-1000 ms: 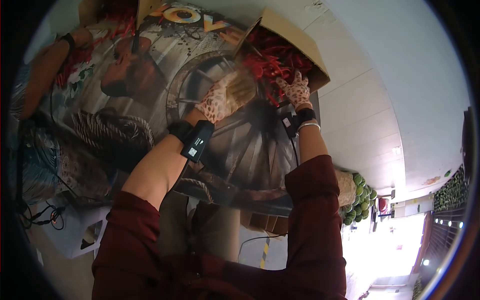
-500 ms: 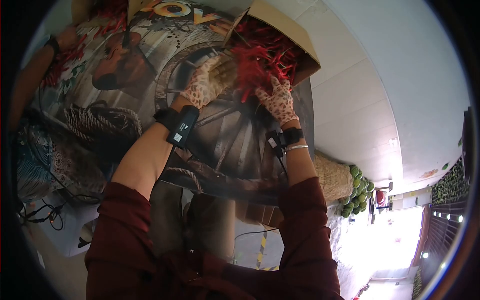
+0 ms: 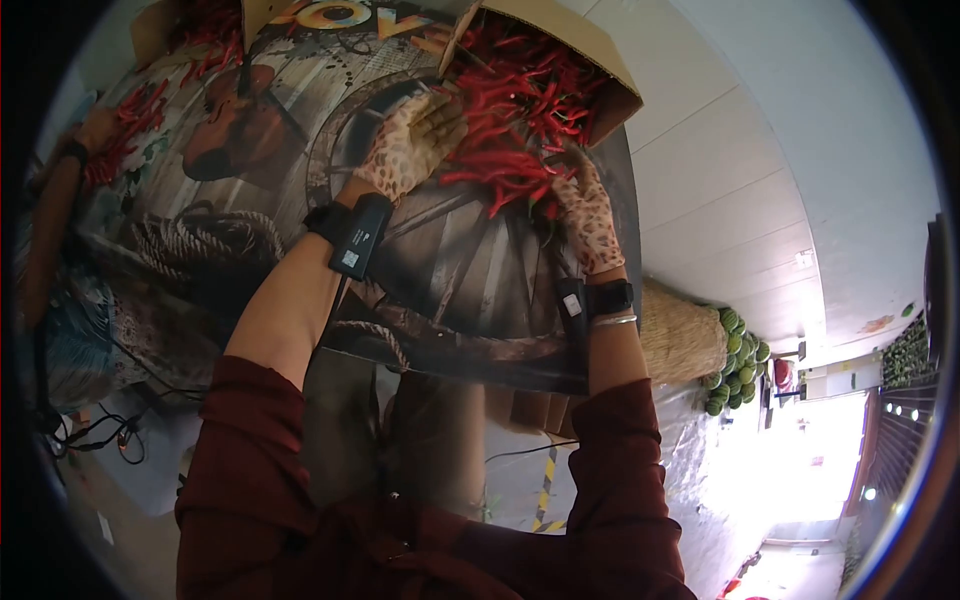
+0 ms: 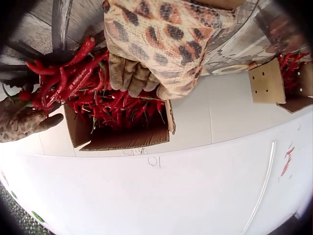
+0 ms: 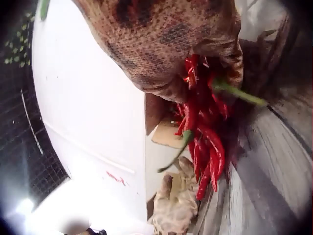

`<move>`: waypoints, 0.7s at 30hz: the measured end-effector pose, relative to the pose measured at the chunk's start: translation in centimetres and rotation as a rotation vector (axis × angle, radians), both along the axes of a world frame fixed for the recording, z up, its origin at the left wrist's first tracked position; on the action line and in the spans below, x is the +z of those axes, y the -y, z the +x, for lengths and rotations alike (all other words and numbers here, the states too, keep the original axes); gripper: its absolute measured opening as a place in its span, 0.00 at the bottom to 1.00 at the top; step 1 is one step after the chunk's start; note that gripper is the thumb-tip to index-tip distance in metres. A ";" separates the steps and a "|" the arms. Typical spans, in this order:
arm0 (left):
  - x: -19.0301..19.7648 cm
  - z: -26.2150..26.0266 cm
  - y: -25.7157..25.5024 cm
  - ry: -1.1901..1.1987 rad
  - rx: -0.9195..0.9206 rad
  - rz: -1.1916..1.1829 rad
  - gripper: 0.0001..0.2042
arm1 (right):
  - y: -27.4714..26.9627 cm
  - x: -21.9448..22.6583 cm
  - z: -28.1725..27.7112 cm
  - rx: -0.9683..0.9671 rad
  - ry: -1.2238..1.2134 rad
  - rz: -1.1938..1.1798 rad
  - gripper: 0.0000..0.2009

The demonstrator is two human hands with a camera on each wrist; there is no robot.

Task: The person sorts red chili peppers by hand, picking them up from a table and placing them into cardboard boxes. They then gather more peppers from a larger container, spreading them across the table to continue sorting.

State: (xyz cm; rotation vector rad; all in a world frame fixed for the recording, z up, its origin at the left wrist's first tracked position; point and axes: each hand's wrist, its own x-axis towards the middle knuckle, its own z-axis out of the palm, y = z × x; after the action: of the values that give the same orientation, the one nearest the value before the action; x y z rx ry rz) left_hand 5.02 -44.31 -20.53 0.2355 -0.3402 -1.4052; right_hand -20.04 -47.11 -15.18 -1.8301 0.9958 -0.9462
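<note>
Both hands wear spotted gloves. My right hand (image 3: pixel 588 222) holds a bunch of long red chilies (image 5: pixel 208 142) between thumb and fingers, and green stems stick out beside the glove. In the head view these chilies stretch left from the fingertips, in front of the cardboard box (image 3: pixel 622 115). That box lies with its mouth toward me, full of more red chilies (image 3: pixel 535 75). Left of the box mouth, my left hand (image 3: pixel 412 150) has its palm turned toward the chilies and its fingers loosely bent, holding nothing. The left wrist view shows its fingers (image 4: pixel 129 73) overlapping the pile.
The printed table top (image 3: pixel 470 290) shows a wheel and a violin. Another box (image 3: pixel 255 18) of chilies stands at the far left, where another person's hand (image 3: pixel 98 130) is beside a loose heap (image 3: pixel 128 130). Watermelons (image 3: pixel 738 365) are stacked behind a straw-coloured bundle (image 3: pixel 685 330) on the right.
My right hand has drawn back from the box toward me, bringing chilies out onto the table front of the mouth. My left hand stays left of the box, its palm now more visible.
</note>
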 end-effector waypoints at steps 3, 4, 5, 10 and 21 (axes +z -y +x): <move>0.0 0.1 0.1 0.014 0.000 0.006 0.16 | 1.1 -1.3 -1.6 -0.022 -0.014 -0.150 0.25; -0.1 0.1 0.1 0.019 -0.003 0.006 0.16 | 1.5 -1.6 -2.0 -0.018 -0.034 -0.234 0.24; 0.0 0.1 0.1 0.025 -0.003 0.011 0.16 | 1.7 -1.8 -2.1 -0.017 -0.054 -0.320 0.24; -0.2 0.2 0.7 -0.058 -0.028 0.069 0.14 | 1.8 -1.5 -3.7 0.071 0.299 0.258 0.23; 0.0 0.3 0.7 0.127 -0.042 0.027 0.14 | 3.2 -3.4 -5.1 0.272 0.742 0.295 0.23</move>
State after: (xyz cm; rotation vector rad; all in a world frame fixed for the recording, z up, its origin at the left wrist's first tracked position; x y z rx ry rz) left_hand 5.31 -44.98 -20.53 0.3429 -0.4331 -1.4403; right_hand -25.12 -50.28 -18.61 -1.1738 0.3831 -1.1121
